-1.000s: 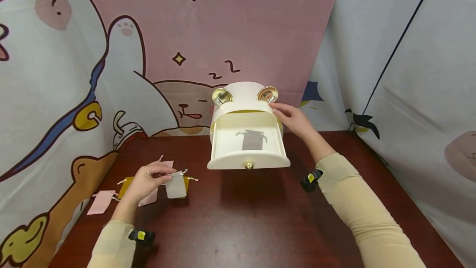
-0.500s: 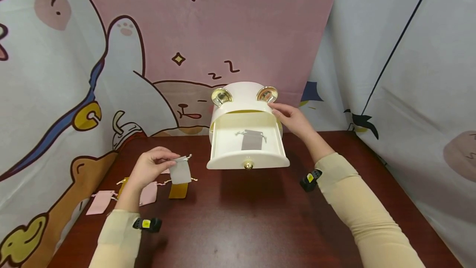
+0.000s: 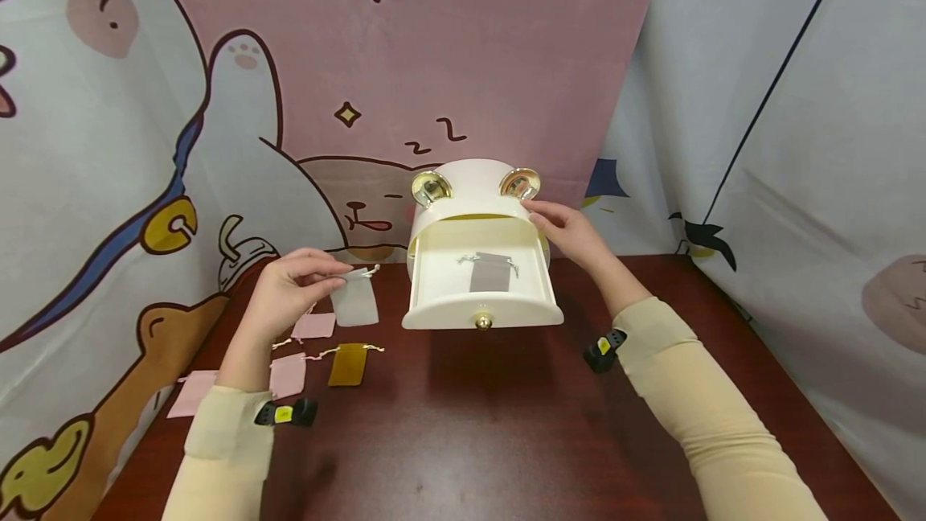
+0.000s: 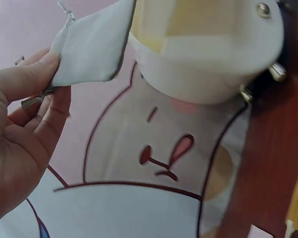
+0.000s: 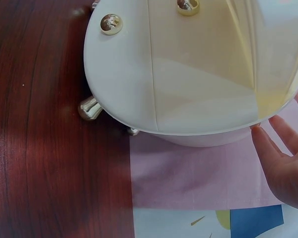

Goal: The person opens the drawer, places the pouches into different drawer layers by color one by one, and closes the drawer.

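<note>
My left hand (image 3: 289,296) pinches a light grey drawstring pouch (image 3: 357,304) near its corded top, above the table's left side; the left wrist view shows thumb and fingers on that pouch (image 4: 92,47). To its right stands a white rounded jewelry box (image 3: 477,175) with gold trim, its drawer (image 3: 441,315) pulled out. A darker grey drawstring pouch (image 3: 490,273) lies flat inside the drawer. My right hand (image 3: 571,235) rests its fairly straight fingertips against the box's right side, below the gold ear-like piece (image 3: 521,183).
Beneath the left hand lie pink pouches (image 3: 314,326) and a mustard-yellow drawstring pouch (image 3: 348,365) on the dark red wooden table (image 3: 463,432). A cartoon-printed cloth (image 3: 506,47) hangs close behind the table and box.
My left hand has lifted the light grey pouch off the yellow one and carried it up and away, toward the back of the table. The right hand stays at the box's side.
</note>
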Demonstrator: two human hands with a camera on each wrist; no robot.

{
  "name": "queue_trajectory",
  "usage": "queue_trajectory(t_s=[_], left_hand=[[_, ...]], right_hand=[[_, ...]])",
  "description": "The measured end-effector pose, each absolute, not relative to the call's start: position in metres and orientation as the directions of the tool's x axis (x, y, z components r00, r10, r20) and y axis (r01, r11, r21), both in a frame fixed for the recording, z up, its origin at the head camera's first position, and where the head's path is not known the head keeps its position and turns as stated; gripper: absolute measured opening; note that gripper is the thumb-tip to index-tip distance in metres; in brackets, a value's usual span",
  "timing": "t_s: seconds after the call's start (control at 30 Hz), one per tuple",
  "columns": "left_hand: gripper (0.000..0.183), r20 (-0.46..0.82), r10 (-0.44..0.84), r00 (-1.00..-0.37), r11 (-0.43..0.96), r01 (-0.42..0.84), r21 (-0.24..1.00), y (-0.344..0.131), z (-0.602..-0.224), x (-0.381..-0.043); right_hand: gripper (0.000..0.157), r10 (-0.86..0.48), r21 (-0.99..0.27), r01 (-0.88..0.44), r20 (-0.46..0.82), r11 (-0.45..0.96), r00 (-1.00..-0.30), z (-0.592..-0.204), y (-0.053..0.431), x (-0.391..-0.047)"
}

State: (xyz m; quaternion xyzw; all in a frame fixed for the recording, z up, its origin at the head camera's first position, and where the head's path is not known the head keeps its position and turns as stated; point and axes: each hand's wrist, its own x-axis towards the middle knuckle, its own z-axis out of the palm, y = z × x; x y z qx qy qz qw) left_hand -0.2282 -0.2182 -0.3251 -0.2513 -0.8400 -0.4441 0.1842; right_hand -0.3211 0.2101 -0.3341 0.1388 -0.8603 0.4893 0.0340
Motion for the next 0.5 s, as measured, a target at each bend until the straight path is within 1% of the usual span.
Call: queue_trajectory(t_s=[0.13, 0.5], left_hand=[[0.019, 0.557, 0.27, -0.785, 0.466, 0.613, 0.638, -0.215, -0.317, -0.232], [0.018, 0.595, 0.299, -0.746, 0.466, 0.658, 0.592, -0.182, -0.281, -0.233]], right_hand=[[0.047, -0.205, -0.829, -0.28, 0.204, 0.485, -0.957, -0.339, 0.212, -0.326], [0.046, -0.198, -0.826, -0.287, 0.216, 0.485, -0.956, -0.34, 0.213, -0.327]])
